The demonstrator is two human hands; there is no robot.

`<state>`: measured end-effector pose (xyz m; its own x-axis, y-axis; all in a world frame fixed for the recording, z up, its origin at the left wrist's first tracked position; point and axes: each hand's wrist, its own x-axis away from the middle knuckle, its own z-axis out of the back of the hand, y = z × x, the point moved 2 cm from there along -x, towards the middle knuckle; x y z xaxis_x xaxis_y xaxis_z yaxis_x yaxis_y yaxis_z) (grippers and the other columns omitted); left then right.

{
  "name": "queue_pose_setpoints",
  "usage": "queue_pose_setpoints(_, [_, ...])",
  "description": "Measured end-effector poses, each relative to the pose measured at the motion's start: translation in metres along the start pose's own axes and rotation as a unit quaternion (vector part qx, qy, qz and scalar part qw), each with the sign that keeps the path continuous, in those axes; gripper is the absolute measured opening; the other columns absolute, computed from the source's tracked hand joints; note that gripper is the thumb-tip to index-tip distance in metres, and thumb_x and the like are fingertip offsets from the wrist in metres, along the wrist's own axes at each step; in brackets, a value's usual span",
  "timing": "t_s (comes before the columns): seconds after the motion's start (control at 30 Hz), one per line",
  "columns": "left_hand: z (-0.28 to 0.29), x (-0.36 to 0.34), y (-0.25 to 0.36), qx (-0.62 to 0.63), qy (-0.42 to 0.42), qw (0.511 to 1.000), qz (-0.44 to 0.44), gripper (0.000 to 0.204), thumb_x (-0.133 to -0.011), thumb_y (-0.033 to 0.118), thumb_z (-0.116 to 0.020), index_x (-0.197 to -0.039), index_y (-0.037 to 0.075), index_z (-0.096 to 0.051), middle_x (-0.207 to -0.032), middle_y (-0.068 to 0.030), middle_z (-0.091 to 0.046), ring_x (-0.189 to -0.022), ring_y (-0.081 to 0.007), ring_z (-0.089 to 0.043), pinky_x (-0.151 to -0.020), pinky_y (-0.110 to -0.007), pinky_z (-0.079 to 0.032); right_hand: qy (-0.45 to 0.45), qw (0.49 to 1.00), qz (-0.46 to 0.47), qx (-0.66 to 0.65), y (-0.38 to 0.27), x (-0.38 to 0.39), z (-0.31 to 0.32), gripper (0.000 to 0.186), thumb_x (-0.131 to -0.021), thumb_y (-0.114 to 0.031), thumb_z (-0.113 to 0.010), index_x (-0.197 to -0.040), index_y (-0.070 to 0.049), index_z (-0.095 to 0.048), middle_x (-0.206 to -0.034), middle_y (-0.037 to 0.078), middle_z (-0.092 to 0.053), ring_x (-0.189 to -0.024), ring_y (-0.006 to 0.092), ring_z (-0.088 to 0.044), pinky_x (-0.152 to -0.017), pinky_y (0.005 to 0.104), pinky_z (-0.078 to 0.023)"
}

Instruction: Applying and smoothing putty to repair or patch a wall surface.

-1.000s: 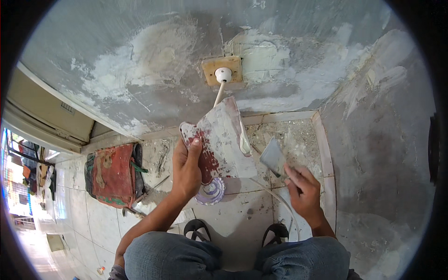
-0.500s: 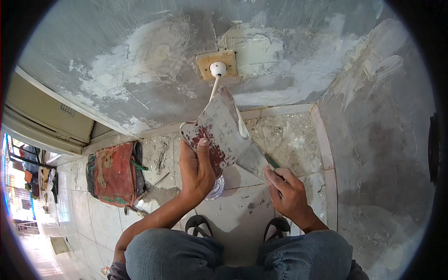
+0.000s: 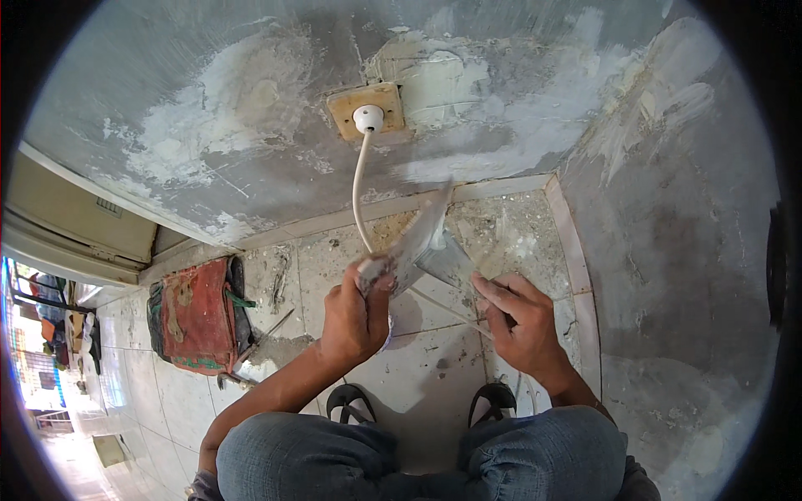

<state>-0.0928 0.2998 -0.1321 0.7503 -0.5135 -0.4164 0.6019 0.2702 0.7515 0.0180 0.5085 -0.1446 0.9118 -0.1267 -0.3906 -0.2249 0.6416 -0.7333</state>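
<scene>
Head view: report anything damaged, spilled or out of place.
The socket plate is discoloured, with a dark gap at its upper right corner. Pale residue and specks dirty the corner floor, unlike the cleaner tiles at left.

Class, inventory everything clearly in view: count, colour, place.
Flat plate: one, greyish, centre
Scraper: one, grey, centre
Socket: one, yellowed, upper centre
Plug: one, white, in socket
Cord: one, cream, below plug
Bag: one, red, left
Walls: two, pale-patched grey, ahead, right
Floor: one, pale tile, below
Panel: one, beige, left
Clutter: uncountable, mixed, far left
Sandals: two, black, bottom centre
Jeans: one pair, blue, bottom
Left hand: one, gripping flat plate
Right hand: one, gripping scraper
</scene>
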Motion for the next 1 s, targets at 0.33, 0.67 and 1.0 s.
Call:
queue_pose_setpoints(0.33, [-0.002, -0.006, 0.0, -0.086, -0.145, 0.97, -0.173, 0.056, -0.071, -0.01, -0.058, -0.124, 0.001, -0.048, -0.116, -0.0195, -0.064, -0.089, -0.0339, -0.069, -0.069, -0.039, -0.058, -0.02, 0.999, -0.046, 0.014, -0.006, -0.005, 0.044, 0.037, -0.079, 0.009, -0.062, -0.113, -0.004, -0.069, -0.088, 0.013, -0.064, -0.068, 0.0214, -0.061, -0.061, 0.0287, -0.048])
queue_pose_setpoints(0.67, [0.002, -0.007, -0.002, -0.161, -0.195, 0.958, -0.136, 0.047, -0.075, -0.003, -0.062, -0.12, 0.007, -0.053, -0.093, -0.0162, -0.069, -0.071, -0.0319, -0.068, -0.06, -0.039, -0.056, 0.072, 0.996, -0.036, 0.033, 0.008, -0.004, 0.072, 0.042, -0.078, 0.01, -0.063, -0.116, -0.008, -0.069, -0.087, 0.01, -0.064, -0.068, 0.017, -0.058, -0.06, 0.0255, -0.045])
queue_pose_setpoints(1.0, [0.0, -0.003, -0.009, 0.118, -0.112, 0.968, 0.191, 0.027, -0.1, 0.022, -0.049, -0.111, -0.002, -0.053, -0.088, -0.0038, -0.06, -0.075, -0.0119, -0.054, -0.069, -0.027, -0.046, 0.205, 0.968, -0.147, 0.014, 0.07, 0.013, 0.062, 0.045, -0.082, 0.005, -0.061, -0.124, -0.008, -0.064, -0.088, 0.005, -0.061, -0.062, 0.0077, -0.047, -0.056, 0.0221, -0.041])
